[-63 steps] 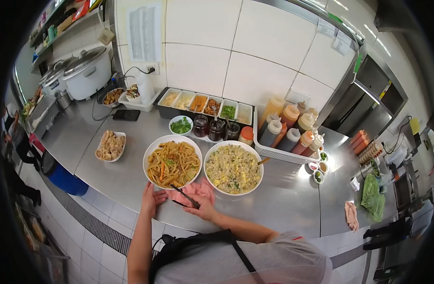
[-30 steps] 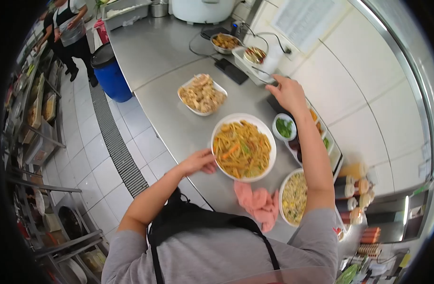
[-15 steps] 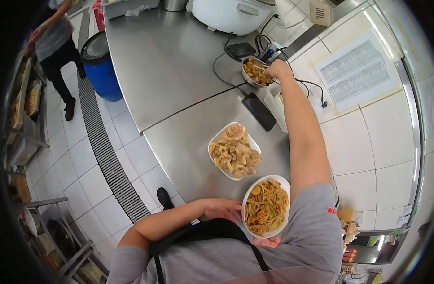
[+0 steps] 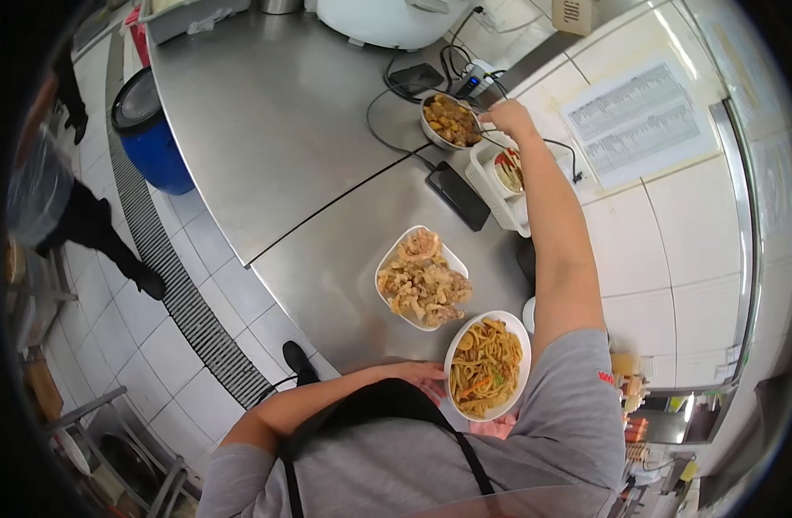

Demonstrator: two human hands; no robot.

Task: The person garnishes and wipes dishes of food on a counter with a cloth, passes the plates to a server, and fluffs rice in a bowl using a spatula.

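My right hand [image 4: 509,120] reaches far forward, closed, at the right rim of a steel bowl [image 4: 450,121] of brown chunky food; what its fingers hold is hard to make out. Close to my body, my left hand [image 4: 417,378] lies with fingers extended beside the left rim of a white bowl of noodles [image 4: 487,364]. The noodles are mixed with vegetable pieces. Ahead of that bowl stands a white square dish of battered fried food [image 4: 423,278], touched by neither hand.
A black phone [image 4: 458,196] lies beside a white plastic basket [image 4: 491,186] holding a cup. Cables and a power strip [image 4: 477,81] sit near a white cooker [image 4: 387,22]. Left of the steel table [image 4: 266,129] stand a blue barrel [image 4: 154,142] and a walking person [image 4: 76,207].
My right hand has shifted to the steel bowl's right edge; the white utensil seen in the bowl before no longer shows clearly. My left hand stays put. The other person has come nearer.
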